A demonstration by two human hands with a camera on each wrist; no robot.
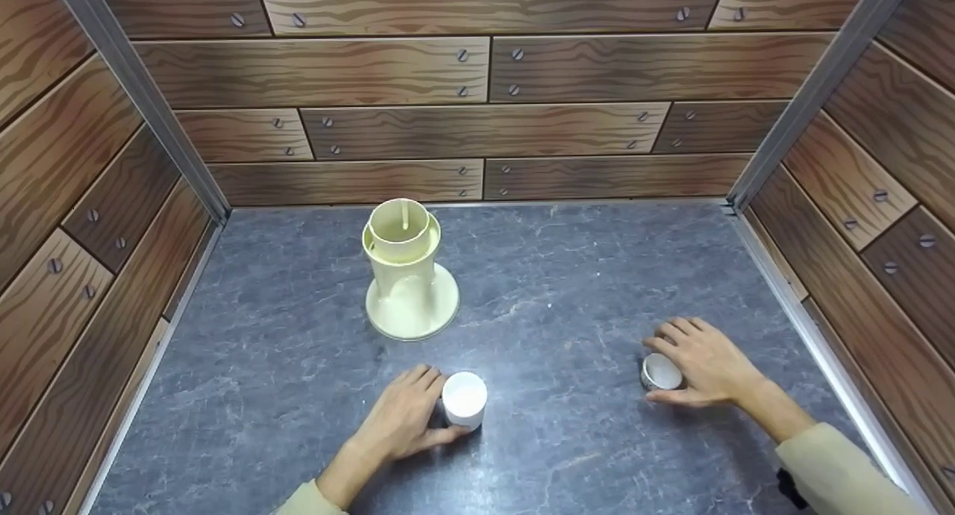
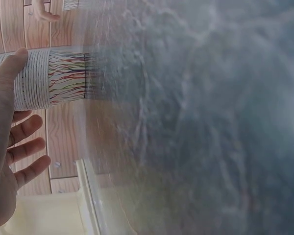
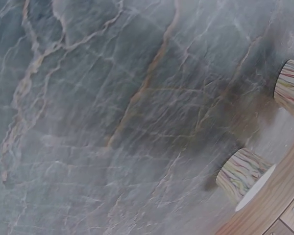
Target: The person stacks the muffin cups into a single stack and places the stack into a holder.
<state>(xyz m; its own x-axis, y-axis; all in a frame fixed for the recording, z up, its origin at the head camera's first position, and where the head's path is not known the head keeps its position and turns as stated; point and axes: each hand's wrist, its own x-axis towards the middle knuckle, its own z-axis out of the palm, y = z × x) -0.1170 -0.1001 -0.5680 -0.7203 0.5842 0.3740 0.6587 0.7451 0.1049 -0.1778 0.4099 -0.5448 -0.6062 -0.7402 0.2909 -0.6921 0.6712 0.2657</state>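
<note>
My left hand [image 1: 406, 414] holds a stack of paper cups [image 1: 464, 401] standing on the table. In the left wrist view the stack [image 2: 34, 81] shows close white rims above a multicoloured streaked side; the thumb lies across the rims, the other fingers spread loosely. On the right, my right hand [image 1: 705, 362] hovers around and just above a single cup [image 1: 662, 372], thumb and fingers parted either side. The left wrist view shows that hand [image 2: 46, 11] above the cup [image 2: 71, 4]. No fingers appear in the right wrist view, where a streaked cup [image 3: 245, 176] stands upright.
A pale yellow stand [image 1: 410, 298] with a tube-shaped top and round base is beyond my left hand. Another streaked side [image 3: 290, 88] is cut off at the right wrist view's edge. Wood-patterned walls [image 1: 477, 130] enclose the dark marbled table [image 1: 567, 276] at back and sides.
</note>
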